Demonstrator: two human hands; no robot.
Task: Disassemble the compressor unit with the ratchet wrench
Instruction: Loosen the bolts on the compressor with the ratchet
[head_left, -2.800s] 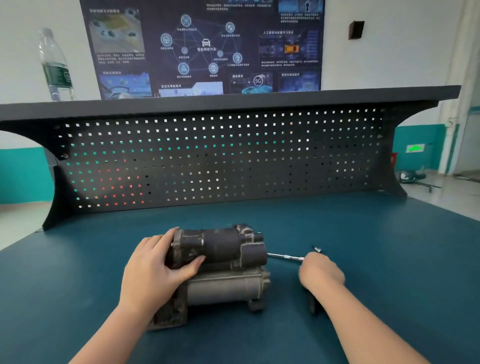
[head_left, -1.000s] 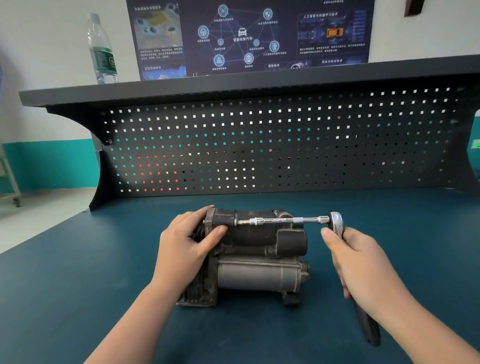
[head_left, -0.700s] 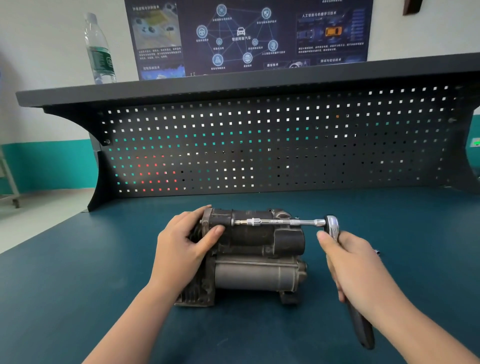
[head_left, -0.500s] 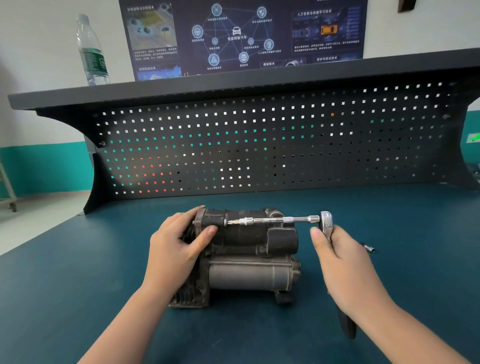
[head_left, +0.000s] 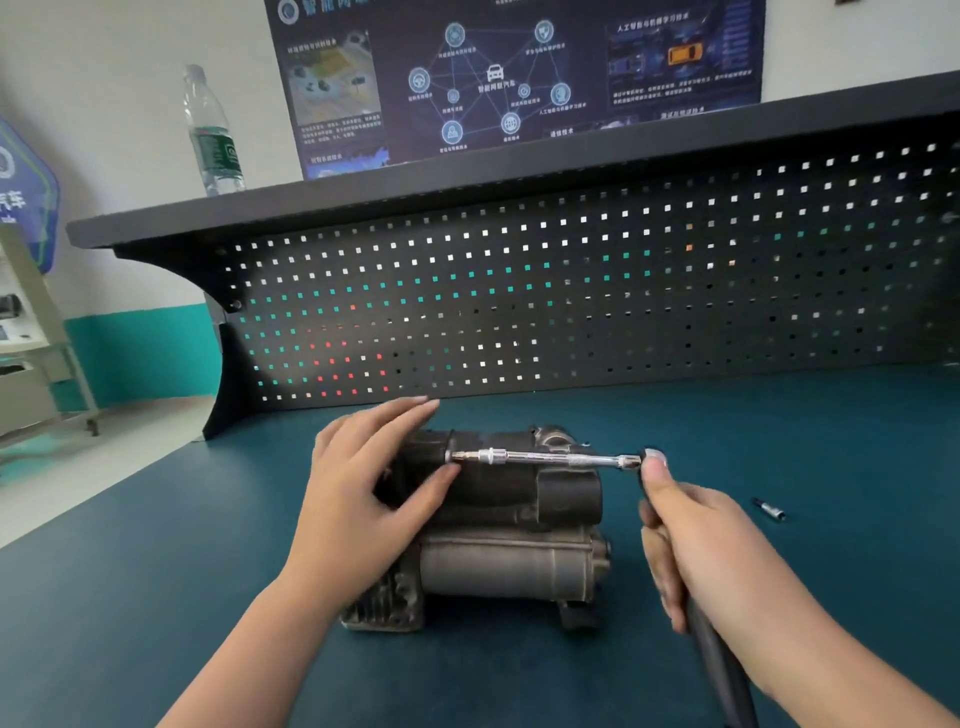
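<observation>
A dark, worn compressor unit (head_left: 509, 525) sits on the blue bench top, its grey cylinder along the front. My left hand (head_left: 363, 493) lies over its left end with the fingers stretched out and the thumb against the upper housing. My right hand (head_left: 696, 545) grips the black handle of the ratchet wrench (head_left: 719, 670), thumb up on the ratchet head. The wrench's chrome extension bar (head_left: 540, 458) runs level and leftward across the top of the unit, and its tip meets the housing near my left thumb.
A small loose socket bit (head_left: 770, 509) lies on the bench right of my right hand. A black pegboard (head_left: 571, 291) with a shelf closes off the back. On the shelf's left end stands a water bottle (head_left: 213, 135). The bench edge (head_left: 93, 504) falls away at left.
The extension bar moved from the unit's right end up onto its top edge. My left fingers have straightened out over the housing. The wrench handle has swung nearer me.
</observation>
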